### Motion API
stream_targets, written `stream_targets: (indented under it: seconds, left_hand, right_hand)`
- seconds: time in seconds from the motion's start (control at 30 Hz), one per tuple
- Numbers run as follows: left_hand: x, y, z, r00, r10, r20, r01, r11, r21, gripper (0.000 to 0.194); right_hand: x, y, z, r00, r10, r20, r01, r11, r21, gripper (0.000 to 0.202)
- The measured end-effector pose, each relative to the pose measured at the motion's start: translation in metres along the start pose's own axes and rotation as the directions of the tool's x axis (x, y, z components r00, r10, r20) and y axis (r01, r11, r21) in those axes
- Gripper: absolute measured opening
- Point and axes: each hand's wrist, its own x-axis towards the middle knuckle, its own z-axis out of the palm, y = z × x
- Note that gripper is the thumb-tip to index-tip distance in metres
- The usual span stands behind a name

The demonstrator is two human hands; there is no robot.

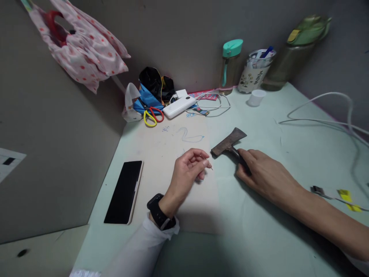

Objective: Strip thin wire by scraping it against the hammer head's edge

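The right hand (259,169) grips a hatchet (229,143) and the left hand (188,165) pinches a probable nail (211,168), both already held but apart.

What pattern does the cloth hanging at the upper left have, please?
The cloth is pale pink with reddish dots, seen in the head view.

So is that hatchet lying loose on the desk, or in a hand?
The hatchet is in the right hand, which grips its dark handle; whether the head touches the desk, I cannot tell.
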Motion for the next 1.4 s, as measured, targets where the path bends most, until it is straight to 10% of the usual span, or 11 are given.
stream_targets:
  seconds: [0.23,0.43,0.83,1.07,1.27,1.4]
  left_hand:
    - [0.002,-0.002,-0.001,0.995,-0.087,-0.048,0.085,0.996,-0.031,0.017]
    - [0.003,-0.003,-0.002,0.993,-0.109,-0.036,0.107,0.993,-0.052,0.02]
    - [0.005,0.002,-0.002,0.99,-0.077,-0.116,0.1,0.974,0.203,0.017]
    - [0.008,0.003,-0.013,0.979,0.194,-0.07,-0.118,0.807,0.579,0.007]
    - [0.008,0.002,-0.014,0.979,0.191,-0.07,-0.095,0.732,0.675,0.01]
    - [0.009,0.002,-0.015,0.978,0.187,-0.094,-0.043,0.618,0.785,0.014]
  right_hand:
    - [0.0,-0.01,-0.01,0.972,-0.144,-0.183,0.128,0.987,-0.096,0.029]
    - [0.01,-0.038,-0.016,0.908,-0.304,-0.288,0.405,0.813,0.419,0.027]
    - [0.027,-0.038,-0.019,0.983,-0.181,0.011,0.097,0.579,0.81,0.025]
    - [0.039,-0.031,-0.01,0.968,-0.221,0.121,0.007,0.504,0.864,0.029]
    - [0.036,-0.025,-0.02,0.976,-0.214,0.045,0.116,0.682,0.722,0.028]
    - [0.014,0.003,-0.023,0.99,-0.031,-0.136,0.074,0.943,0.323,0.035]
